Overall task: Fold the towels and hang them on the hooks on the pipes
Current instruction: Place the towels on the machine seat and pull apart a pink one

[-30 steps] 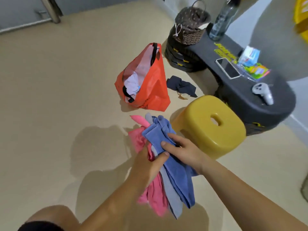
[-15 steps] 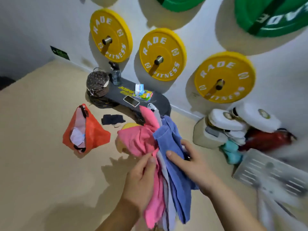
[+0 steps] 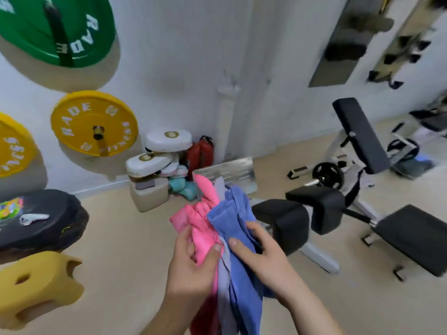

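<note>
Left hand [image 3: 193, 267]: grips my crumpled pink cloth towel [image 3: 200, 223].
Right hand [image 3: 263, 259]: clasps the blue terry towel [image 3: 232, 213], beside my left.
Towels: 3 bunched between my hands, pale grey towel [image 3: 223, 269] in the middle.

Three towels: one pink towel [image 3: 200, 226], one grey towel [image 3: 223, 274], one blue towel [image 3: 232, 213]. Two hands grip them: left hand [image 3: 191, 269], right hand [image 3: 263, 255]. Three wall plates: one green plate [image 3: 48, 27], two yellow plates [image 3: 94, 122]. One yellow stool [image 3: 36, 286]
</note>
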`<state>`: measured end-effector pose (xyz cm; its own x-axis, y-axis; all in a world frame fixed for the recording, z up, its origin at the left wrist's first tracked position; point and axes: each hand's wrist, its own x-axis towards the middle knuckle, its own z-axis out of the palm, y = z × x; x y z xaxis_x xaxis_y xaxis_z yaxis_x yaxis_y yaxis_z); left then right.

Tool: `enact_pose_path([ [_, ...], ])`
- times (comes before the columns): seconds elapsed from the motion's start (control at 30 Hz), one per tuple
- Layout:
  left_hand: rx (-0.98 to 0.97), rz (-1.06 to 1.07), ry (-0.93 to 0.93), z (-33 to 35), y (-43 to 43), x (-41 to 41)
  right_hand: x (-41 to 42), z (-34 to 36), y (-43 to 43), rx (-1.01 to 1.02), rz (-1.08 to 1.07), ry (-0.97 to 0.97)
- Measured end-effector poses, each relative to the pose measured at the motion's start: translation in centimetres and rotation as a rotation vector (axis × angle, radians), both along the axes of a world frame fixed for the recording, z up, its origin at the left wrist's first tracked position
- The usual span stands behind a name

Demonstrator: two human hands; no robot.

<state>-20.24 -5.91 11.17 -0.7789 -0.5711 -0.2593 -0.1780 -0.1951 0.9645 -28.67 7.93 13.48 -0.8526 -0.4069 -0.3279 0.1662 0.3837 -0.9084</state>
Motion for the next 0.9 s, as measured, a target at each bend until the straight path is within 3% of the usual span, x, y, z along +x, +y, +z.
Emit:
enact_pose_path([
  [0.2, 0.021, -0.272, -0.051, -1.5, 18.8, -8.8, -5.1, -1.0, 20.2, 0.057, -0.232, 0.021],
  [0.33, -0.03, -0.388, -0.076, -0.5, 26.6, -13.2, -9.0, 0.0, 28.2, 0.136, -0.289, 0.032],
  [0.6, 0.05, -0.4, -0.117, -1.9, 30.7, -23.4, -18.5, -0.8, 33.2, 0.205, -0.29, 0.115],
  [0.9, 0.181, -0.463, -0.107, -3.6, 34.8, -36.1, -31.4, -1.6, 37.6, 0.214, -0.244, 0.072],
])
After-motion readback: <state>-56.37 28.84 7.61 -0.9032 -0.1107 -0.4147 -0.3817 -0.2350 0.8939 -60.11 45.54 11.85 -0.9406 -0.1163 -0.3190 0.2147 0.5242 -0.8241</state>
